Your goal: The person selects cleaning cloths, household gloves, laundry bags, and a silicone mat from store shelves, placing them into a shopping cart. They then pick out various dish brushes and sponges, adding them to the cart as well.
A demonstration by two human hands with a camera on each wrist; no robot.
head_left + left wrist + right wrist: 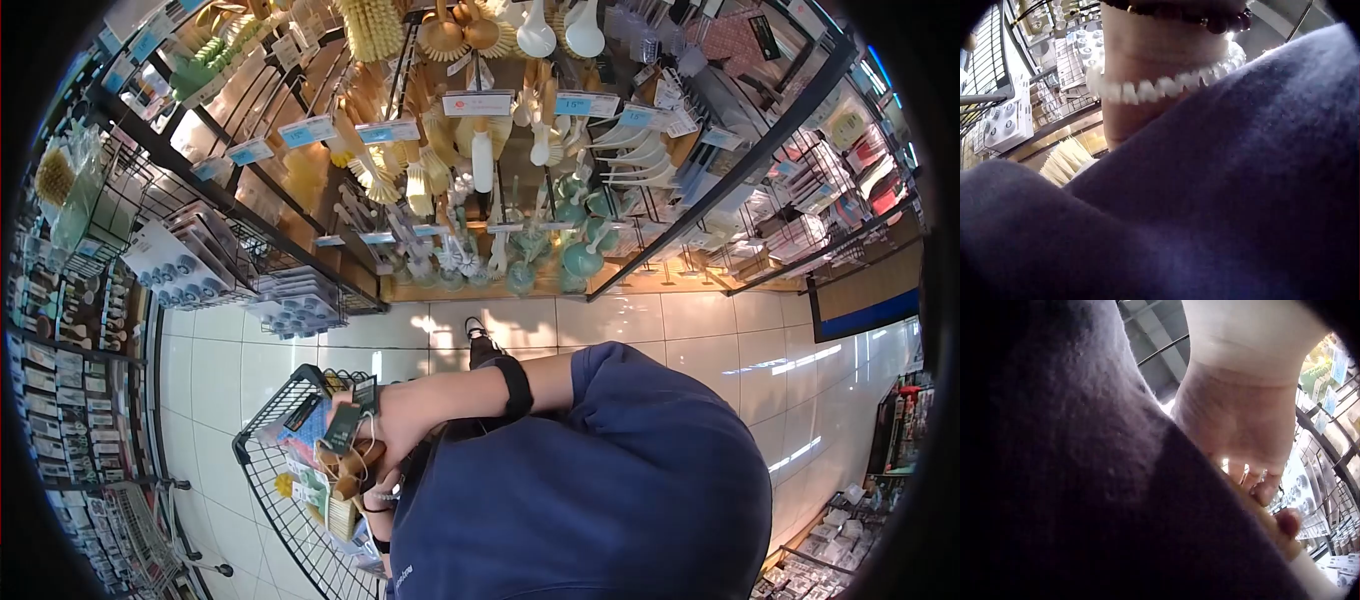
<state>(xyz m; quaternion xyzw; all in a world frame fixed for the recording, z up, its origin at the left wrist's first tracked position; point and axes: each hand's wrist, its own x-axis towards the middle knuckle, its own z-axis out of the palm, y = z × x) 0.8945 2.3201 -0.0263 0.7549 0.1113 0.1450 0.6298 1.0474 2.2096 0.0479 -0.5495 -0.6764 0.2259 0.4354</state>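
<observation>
A wooden-handled brush (346, 489) with pale bristles is held over a shopping cart in the head view, a dark tag (343, 425) hanging on a string beside it. My right hand (402, 415) reaches across from the right and curls its fingers at the wooden handle; in the right wrist view the palm of the right hand (1241, 428) is above the handle (1257, 509). Close below it, my left hand (384, 487) is mostly hidden, so its grip cannot be made out. The left wrist view shows a beaded wrist, blue cloth and bristles (1067, 161).
The black wire cart (262, 470) holds several packaged items. Racks of brushes and ladles (480, 160) stand ahead, with price labels. More shelves (75, 400) line the left side, near a second cart (150, 530). Tiled floor (690, 350) lies between the racks.
</observation>
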